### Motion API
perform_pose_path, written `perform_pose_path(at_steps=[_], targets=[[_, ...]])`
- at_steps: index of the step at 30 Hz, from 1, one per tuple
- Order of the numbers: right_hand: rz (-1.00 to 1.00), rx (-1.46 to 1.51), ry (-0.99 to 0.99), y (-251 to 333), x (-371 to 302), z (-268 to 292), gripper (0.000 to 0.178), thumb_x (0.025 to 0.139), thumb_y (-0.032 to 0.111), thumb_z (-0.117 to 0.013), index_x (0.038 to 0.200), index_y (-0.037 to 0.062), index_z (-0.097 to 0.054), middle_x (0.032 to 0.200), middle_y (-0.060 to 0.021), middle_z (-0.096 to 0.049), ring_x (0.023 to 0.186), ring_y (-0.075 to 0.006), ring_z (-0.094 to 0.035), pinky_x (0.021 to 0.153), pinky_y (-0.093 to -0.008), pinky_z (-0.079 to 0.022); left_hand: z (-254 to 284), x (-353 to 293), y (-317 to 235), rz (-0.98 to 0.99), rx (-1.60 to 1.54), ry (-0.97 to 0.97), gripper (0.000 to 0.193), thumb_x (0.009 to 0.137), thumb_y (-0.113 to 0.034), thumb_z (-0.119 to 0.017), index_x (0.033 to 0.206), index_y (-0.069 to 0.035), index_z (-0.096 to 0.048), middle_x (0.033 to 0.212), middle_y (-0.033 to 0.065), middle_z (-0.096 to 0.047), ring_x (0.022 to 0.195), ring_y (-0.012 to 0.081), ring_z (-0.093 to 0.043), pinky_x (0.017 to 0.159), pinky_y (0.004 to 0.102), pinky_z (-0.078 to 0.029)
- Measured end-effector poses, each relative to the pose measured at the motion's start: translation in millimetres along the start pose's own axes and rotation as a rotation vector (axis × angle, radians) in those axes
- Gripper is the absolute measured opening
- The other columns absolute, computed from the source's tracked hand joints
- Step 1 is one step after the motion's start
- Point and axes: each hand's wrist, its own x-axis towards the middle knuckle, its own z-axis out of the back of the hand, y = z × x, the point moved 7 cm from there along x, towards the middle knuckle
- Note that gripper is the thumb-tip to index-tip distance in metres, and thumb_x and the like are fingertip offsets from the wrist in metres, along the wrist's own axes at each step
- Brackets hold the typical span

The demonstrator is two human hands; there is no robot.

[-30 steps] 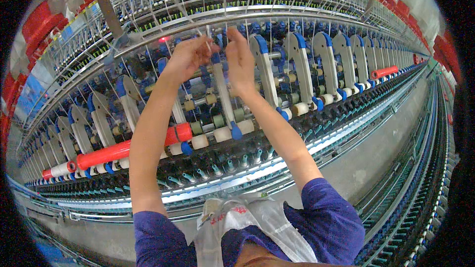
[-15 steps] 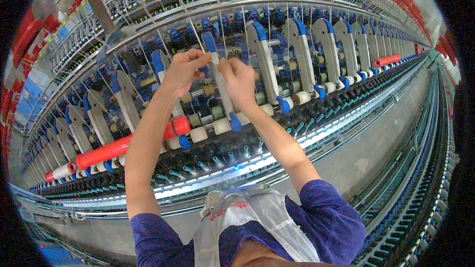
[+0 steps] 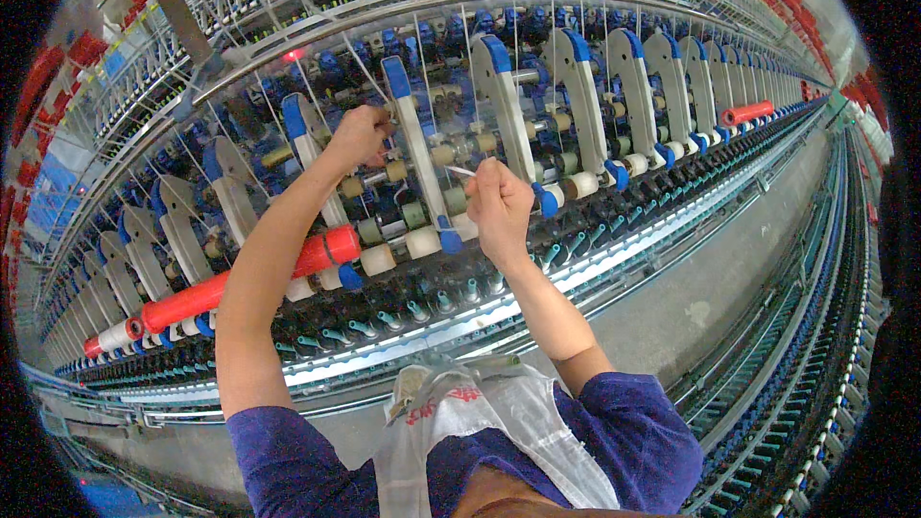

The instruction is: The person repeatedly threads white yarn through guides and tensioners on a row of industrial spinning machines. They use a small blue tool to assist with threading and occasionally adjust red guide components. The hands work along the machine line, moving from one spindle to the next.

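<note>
At a spinning frame, my left hand is closed in a pinch beside the upper part of a grey drafting arm with a blue cap. A thin white roving strand comes down from above to its fingertips. To the right of that arm and lower, my right hand is closed on a short white piece of roving, which sticks out to the left from its fingers. Behind the hands lie pale rollers and greenish rollers; my left fingers partly hide the parts behind them.
Long red tubes lie across the rollers at left, under my left forearm. Another red tube rests farther right. A row of teal spindles runs below, and a metal rail above. Another machine stands along the right.
My right hand has moved down and to the right, away from the drafting arm, with white roving now showing at its fingers. My left hand stays near the arm's upper part.
</note>
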Motion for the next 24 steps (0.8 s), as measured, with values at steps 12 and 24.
perform_pose_path(at_steps=[12, 24], targets=[[-0.02, -0.056, -0.03, -2, -14, 14, 0.041, 0.096, 0.035, -0.049, 0.069, 0.0053, -0.051, 0.051, 0.007, -0.036, 0.044, -0.0013, -0.029, 0.04, -0.0198, -0.022, -7, 1, 3, 0.019, 0.01, 0.07, 0.013, 0.083, -0.007, -0.059, 0.08, 0.005, -0.064, 0.06, 0.0132, -0.061, 0.047, 0.018, -0.062, 0.043, 0.0304, -0.051], [-0.059, -0.009, -0.044, 6, -27, 39, 0.041, 0.096, 0.036, -0.048, 0.069, 0.0051, -0.051, 0.051, 0.0072, -0.036, 0.045, -0.0011, -0.029, 0.04, -0.0199, -0.023, -72, -87, -55, -0.888, 1.301, 0.194, 0.009, 0.069, -0.014, -0.061, 0.062, -0.009, -0.063, 0.061, 0.0066, -0.064, 0.058, 0.0252, -0.065, 0.049, 0.0377, -0.05]])
